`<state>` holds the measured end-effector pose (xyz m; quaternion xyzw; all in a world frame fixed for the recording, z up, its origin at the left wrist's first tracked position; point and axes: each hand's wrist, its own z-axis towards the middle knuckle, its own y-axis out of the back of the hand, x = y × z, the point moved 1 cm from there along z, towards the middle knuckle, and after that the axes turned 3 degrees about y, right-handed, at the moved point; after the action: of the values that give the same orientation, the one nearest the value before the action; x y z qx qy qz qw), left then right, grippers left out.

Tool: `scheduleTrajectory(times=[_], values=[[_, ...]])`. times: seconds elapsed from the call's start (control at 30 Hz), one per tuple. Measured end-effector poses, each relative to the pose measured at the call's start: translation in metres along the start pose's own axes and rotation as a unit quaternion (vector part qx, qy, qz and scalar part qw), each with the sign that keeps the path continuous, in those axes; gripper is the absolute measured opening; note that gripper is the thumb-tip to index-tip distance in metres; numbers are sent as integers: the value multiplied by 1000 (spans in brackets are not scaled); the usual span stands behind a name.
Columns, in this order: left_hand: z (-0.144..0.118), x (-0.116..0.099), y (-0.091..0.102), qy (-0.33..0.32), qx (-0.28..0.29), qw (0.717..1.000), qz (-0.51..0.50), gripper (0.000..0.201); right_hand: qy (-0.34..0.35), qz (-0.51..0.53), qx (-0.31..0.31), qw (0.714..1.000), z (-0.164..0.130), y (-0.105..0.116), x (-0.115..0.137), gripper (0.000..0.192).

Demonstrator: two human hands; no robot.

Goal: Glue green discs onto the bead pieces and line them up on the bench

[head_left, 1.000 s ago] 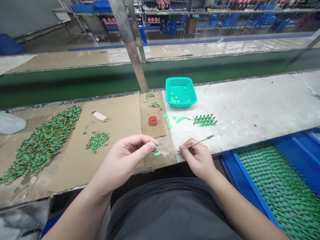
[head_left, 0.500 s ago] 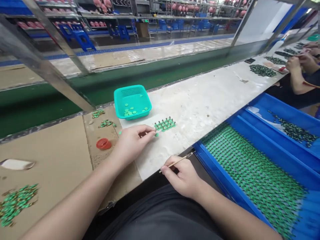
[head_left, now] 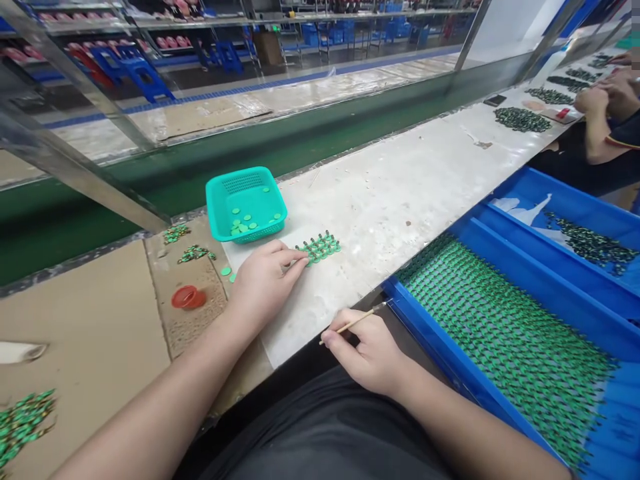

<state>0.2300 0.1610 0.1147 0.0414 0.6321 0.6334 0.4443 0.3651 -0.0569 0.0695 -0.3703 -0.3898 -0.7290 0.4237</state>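
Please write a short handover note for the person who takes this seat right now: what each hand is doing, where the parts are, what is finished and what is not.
Left hand: fingertips at the near end of the small group of green pieces on the white bench, pinched together; whether a piece is between them cannot be seen.
Right hand: holds a thin brush at the bench edge, tip off the work.
Teal basket holds loose green discs; red cap sits on the cardboard.
Done: rows filling the blue tray.
Left: the heap at far left.
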Motion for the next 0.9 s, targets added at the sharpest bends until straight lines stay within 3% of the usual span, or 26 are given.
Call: scheduleTrajectory(times=[0.13, 0.23, 0.33, 0.5, 0.63, 0.77, 0.87, 0.9], values=[[3, 7, 43, 68, -40, 996, 41, 47, 3, -5, -5, 1000, -2, 5, 2, 20], [13, 19, 66, 115, 6, 990, 85, 38, 13, -10, -11, 1000, -3, 7, 5, 16], [21, 27, 60, 111, 64, 984, 123, 26, 22, -14, 2, 1000, -1, 5, 10, 17], [25, 26, 29, 106, 86, 979, 152, 26, 18, -13, 37, 999, -3, 2, 19, 19], [22, 18, 31, 114, 95, 982, 121, 16, 15, -35, 50, 998, -7, 5, 27, 18], [-15, 22, 61, 122, 129, 983, 41, 21, -33, -28, 110, 993, -11, 6, 38, 16], [-73, 38, 85, 137, 156, 978, -15, 38, -68, 19, 123, 990, -13, 5, 48, 61], [-93, 45, 90, 143, 160, 976, -28, 44, -80, 36, 128, 988, -13, 5, 52, 62]])
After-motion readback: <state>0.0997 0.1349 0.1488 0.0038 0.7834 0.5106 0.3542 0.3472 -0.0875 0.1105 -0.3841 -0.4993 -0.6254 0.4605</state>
